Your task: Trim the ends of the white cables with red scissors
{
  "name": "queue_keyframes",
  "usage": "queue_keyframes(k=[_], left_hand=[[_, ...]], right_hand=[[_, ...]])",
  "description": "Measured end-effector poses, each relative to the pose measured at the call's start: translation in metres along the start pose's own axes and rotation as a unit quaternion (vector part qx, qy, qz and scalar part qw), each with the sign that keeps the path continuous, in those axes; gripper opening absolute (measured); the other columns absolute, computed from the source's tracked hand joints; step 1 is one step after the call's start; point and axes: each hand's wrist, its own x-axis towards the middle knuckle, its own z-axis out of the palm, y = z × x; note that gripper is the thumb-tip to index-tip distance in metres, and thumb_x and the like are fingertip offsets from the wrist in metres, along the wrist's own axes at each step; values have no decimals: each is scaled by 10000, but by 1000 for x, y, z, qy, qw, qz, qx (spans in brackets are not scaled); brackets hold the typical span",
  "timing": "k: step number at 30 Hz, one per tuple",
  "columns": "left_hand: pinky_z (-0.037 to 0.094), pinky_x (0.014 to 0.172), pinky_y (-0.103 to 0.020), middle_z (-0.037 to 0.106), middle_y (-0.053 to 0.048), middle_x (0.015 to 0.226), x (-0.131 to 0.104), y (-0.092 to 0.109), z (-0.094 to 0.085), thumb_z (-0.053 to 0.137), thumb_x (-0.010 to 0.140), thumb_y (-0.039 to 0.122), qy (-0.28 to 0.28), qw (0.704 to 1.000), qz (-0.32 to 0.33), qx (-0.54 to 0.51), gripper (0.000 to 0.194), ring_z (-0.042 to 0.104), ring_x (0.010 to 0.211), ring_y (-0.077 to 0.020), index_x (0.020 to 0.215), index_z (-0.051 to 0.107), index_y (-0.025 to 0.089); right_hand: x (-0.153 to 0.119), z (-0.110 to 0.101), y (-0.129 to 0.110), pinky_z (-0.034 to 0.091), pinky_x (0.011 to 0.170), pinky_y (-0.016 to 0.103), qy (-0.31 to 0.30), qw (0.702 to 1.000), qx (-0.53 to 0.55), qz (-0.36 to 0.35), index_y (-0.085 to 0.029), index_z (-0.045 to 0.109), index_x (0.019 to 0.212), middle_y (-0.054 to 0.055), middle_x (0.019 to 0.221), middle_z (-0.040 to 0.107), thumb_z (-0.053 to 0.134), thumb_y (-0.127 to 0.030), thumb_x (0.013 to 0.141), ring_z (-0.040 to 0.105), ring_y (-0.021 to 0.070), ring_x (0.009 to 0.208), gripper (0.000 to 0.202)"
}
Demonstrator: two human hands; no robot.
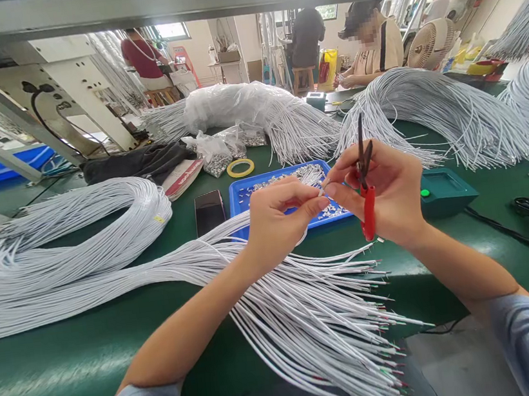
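Observation:
My left hand (284, 218) pinches the end of a white cable between thumb and fingers, above a blue tray (236, 211). My right hand (394, 197) holds scissors (368, 210) with red handles, their dark blades pointing up and slightly apart. Its thumb and forefinger also close at the cable's tip, meeting my left fingertips; the tip itself is too small to make out. Small metal parts (331, 208) lie scattered in the tray, partly hidden by my hands. Below my wrists fans a bundle of white cables (303, 310), their stripped ends showing fine coloured wires.
A phone (209, 213), a yellow tape roll (240, 168) and bags of metal parts (217, 152) lie around the tray. A green box (446, 190) stands at right. More cable bundles (408, 101) cover the back and left (115, 211). A co-worker (371, 47) sits opposite.

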Motion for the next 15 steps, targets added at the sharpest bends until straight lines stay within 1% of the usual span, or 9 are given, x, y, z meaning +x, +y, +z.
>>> queue_keyframes(k=[9, 12, 15], left_hand=[[404, 475, -212, 599, 20, 561, -1, 0, 0, 779, 732, 351, -8, 1000, -3, -8, 184, 494, 522, -70, 678, 720, 186], [432, 496, -218, 600, 19, 571, 0, -1, 0, 784, 727, 347, 7, 1000, -2, 3, 181, 508, 534, -74, 679, 720, 184], [461, 500, -218, 604, 16, 588, 1, -3, -2, 766, 747, 336, 29, 1000, 9, 8, 168, 532, 543, -79, 696, 722, 182]], right_hand=[[1, 1, 1, 410, 512, 265, -1, 1000, 9, 5, -239, 618, 803, -40, 699, 652, 784, -196, 689, 557, 101, 604, 205], [3, 1, 2, 435, 533, 270, 2, 1000, 10, 7, -235, 607, 799, -40, 689, 638, 772, -205, 698, 572, 105, 607, 196], [5, -1, 6, 486, 609, 285, -8, 1000, -5, 7, -232, 605, 867, -30, 734, 649, 723, -180, 739, 622, 121, 664, 182]])
